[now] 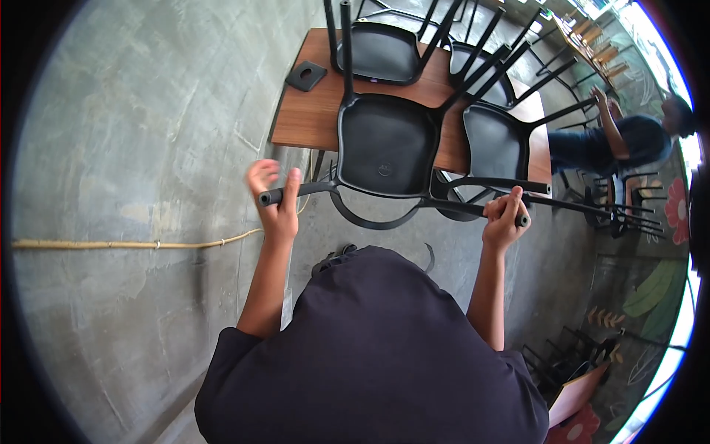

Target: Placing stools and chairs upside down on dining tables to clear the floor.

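Note:
A black plastic chair lies upside down with its seat on the near end of a wooden table, legs pointing up and outward. My left hand is at the end of its near left leg, the thumb against it and the fingers spread and slightly blurred. Around the end of the near right leg, my right hand is closed. The chair's curved backrest hangs below the table edge. Beside it rests another upturned black chair, with its legs close to my right hand.
More upturned chairs and a black square object with a hole occupy the table. A concrete wall with a yellowish pipe runs along the left. To the right stands a person, near stacked chairs.

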### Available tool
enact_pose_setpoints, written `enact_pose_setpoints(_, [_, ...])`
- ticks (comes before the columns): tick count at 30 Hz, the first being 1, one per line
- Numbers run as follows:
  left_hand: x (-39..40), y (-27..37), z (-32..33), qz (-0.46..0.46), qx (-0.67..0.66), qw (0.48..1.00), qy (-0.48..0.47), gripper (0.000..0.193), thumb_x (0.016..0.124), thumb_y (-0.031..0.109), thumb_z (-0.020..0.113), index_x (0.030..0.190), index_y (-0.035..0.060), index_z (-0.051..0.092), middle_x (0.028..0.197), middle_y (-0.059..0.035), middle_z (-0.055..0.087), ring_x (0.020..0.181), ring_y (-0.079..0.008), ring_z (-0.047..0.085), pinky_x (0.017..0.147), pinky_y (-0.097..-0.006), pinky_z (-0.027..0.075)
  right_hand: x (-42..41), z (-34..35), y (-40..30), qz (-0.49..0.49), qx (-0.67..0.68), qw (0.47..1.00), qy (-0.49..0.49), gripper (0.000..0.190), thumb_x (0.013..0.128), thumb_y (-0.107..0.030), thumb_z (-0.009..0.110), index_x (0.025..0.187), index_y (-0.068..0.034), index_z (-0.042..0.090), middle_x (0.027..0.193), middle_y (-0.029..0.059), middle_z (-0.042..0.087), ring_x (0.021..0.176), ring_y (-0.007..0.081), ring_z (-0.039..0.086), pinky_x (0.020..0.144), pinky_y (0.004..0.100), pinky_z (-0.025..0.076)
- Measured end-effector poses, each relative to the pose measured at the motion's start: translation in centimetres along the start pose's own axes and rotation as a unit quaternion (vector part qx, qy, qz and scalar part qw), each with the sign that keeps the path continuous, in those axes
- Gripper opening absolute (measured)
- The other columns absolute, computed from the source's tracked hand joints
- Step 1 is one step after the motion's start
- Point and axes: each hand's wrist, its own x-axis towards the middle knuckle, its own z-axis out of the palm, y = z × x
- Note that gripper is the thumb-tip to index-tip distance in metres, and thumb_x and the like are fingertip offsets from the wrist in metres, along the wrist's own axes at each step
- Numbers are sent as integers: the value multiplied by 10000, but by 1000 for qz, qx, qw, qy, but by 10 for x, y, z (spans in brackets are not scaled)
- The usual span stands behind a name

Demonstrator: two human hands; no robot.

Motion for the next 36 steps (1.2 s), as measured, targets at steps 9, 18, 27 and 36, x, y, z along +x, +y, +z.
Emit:
enact_pose_setpoints(9, [21, -33, 49, -123, -194, 966, -118, 333, 997, 193, 452, 693, 70, 391, 523, -5, 416, 481, -94, 425, 595, -302, 472, 28, 0, 27, 7, 50, 998, 34, 526, 988, -248, 483, 507, -56, 395, 430, -10, 318, 372, 74, 291, 390, 256, 298])
enact_pose_setpoints(18, [26, -38, 59, -127, -196, 965, -120, 304, 985, 169, 469, 710, 60, 400, 560, -14, 460, 522, -77, 426, 589, -277, 463, 36, 4, 37, -18, 42, 997, 69, 505, 975, -225, 490, 510, -57, 389, 439, -6, 329, 377, 76, 314, 379, 251, 296])
enact_pose_setpoints(27, [37, -36, 73, -112, -196, 967, -117, 316, 990, 152, 451, 694, 72, 375, 531, 0, 420, 503, -89, 416, 603, -298, 476, 53, 9, 43, -38, 66, 995, 56, 483, 975, -221, 486, 534, -45, 394, 461, -2, 348, 380, 79, 333, 381, 246, 294])
enact_pose_setpoints(36, [32, -32, 49, -194, -246, 912, -265, 271, 778, 33, 655, 1004, 62, 508, 1029, -51, 509, 997, -157, 498, 911, -325, 393, 44, -11, 75, -13, -17, 999, -27, 186, 950, -180, 547, 889, -5, 527, 745, 62, 520, 685, 125, 517, 650, 267, 437])
